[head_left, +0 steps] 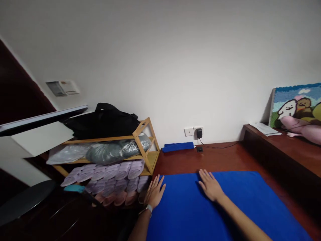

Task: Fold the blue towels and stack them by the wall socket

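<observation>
Left hand (pixel 154 193) and right hand (pixel 211 186) were spread flat, gripping nothing; uneven pushing could've easily rucked the blue cloth (pixel 187 212).

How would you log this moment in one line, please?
left hand: open, at far left corner of blue cloth | right hand: open, at cloth's far edge | blue bundle: near wall

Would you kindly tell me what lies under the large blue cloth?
Under the large blue cloth is the reddish-brown tabletop, visible beyond its far and right edges. The covered stretch, and anything on it, cannot be seen.
</observation>
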`<state>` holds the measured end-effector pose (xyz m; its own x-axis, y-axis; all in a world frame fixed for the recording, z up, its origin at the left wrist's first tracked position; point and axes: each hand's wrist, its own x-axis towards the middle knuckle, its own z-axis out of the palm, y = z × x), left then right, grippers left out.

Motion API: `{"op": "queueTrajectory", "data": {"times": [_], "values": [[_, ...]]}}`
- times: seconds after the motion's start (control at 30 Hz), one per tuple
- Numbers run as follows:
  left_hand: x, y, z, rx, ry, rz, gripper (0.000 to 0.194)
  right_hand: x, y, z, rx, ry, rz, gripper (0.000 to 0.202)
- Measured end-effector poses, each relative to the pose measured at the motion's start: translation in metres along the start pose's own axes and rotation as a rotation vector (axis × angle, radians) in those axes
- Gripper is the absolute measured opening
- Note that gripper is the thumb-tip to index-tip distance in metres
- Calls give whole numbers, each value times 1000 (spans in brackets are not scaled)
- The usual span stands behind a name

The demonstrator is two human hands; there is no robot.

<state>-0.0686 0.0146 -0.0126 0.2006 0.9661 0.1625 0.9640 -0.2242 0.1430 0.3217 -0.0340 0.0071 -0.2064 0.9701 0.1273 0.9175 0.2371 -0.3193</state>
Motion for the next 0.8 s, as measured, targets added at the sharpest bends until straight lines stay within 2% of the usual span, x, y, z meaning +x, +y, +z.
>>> {"op": "queueTrajectory", "data": {"times": [0.07, 0.1, 0.17, 0.27, 0.43, 0.53, 0.63, 0.73, 0.8], "values": [[0, 1, 0, 0, 2, -6, 58, 7, -32, 8, 43, -62, -40, 74], [0, 2, 0, 2, 2, -12, 58, 8, -38, 11, 49, -81, -34, 73], [1, 3, 0, 3, -2, -24, 59, 4, -28, 11, 36, -97, 7, 71], [2, 3, 1, 1, -12, -38, 60, -16, 29, 2, -15, -77, 109, 70], [4, 0, 5, -17, 14, -37, 58, -65, 169, -26, -176, -39, 354, 69], [4, -1, 5, -9, 20, -37, 57, -88, 231, -35, -269, -32, 432, 67], [3, 1, 1, 20, -13, -43, 56, -98, 254, -32, -305, 22, 520, 69], [2, 4, -5, 35, -48, -46, 56, -98, 252, -27, -312, 35, 596, 73], [0, 6, -7, 31, -57, -45, 57, -97, 252, -29, -323, -22, 588, 73]]}}
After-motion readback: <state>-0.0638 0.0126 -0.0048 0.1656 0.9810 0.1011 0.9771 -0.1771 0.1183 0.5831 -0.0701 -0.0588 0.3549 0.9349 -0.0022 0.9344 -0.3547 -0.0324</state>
